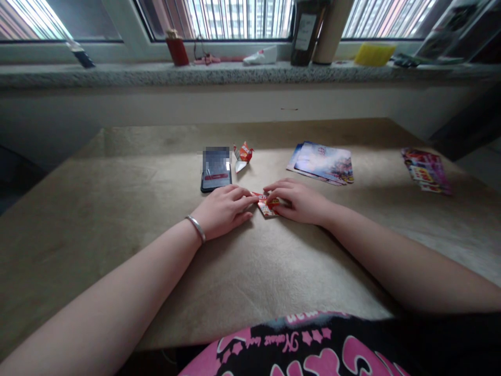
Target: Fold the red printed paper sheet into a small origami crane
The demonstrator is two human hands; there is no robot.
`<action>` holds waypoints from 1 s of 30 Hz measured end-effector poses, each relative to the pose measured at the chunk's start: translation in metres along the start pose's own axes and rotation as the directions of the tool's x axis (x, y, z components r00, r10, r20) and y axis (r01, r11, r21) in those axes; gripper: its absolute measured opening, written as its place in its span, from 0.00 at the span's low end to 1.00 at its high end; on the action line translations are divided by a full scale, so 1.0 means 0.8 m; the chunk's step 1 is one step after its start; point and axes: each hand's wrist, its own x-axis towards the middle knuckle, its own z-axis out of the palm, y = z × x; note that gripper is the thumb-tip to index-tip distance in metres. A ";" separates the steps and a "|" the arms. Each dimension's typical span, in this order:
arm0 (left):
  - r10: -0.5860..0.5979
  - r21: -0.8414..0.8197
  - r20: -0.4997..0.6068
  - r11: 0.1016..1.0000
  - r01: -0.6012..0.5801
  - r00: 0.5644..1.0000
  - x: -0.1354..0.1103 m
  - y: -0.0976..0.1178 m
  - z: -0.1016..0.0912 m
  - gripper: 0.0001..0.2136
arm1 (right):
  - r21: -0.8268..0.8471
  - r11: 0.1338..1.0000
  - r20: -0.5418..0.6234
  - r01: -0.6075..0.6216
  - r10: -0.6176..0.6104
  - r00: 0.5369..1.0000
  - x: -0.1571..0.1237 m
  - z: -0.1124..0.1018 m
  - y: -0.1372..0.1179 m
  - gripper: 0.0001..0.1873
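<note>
A small piece of folded red, white and orange printed paper (268, 211) lies on the table between my hands. My left hand (223, 210), with a silver bangle at the wrist, rests palm down, its fingers stretched out and a fingertip touching the paper's left edge. From the other side, my right hand (299, 202) has its bent fingers and thumb on the paper, covering its right part. Just beyond my left hand lies a phone (216, 180) with its screen lit and partly pixelated. Beside the phone stands a folded paper crane (244, 154) in similar colours.
Blue and purple printed sheets (324, 162) lie at the back right of the table (156, 292). Farther right is a fanned stack of colourful cards (427, 171). The stone windowsill (133, 77) holds a red lighter (177, 49), a dark bottle (306, 34) and a yellow sponge-like block (374, 54).
</note>
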 end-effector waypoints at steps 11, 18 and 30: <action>-0.025 -0.217 0.079 0.975 0.042 0.997 -0.002 0.005 -0.002 0.16 | -0.156 0.979 0.020 -0.134 0.139 0.990 0.006 0.005 -0.026 0.19; -0.063 -0.190 0.094 0.978 0.080 0.994 -0.001 0.015 0.006 0.20 | -0.135 0.967 -0.047 -0.215 0.211 0.976 0.004 0.011 -0.026 0.18; 0.045 -0.160 -0.036 0.986 -0.050 0.998 0.001 0.025 0.005 0.12 | -0.205 0.968 -0.023 -0.148 0.146 0.989 0.004 0.017 -0.014 0.18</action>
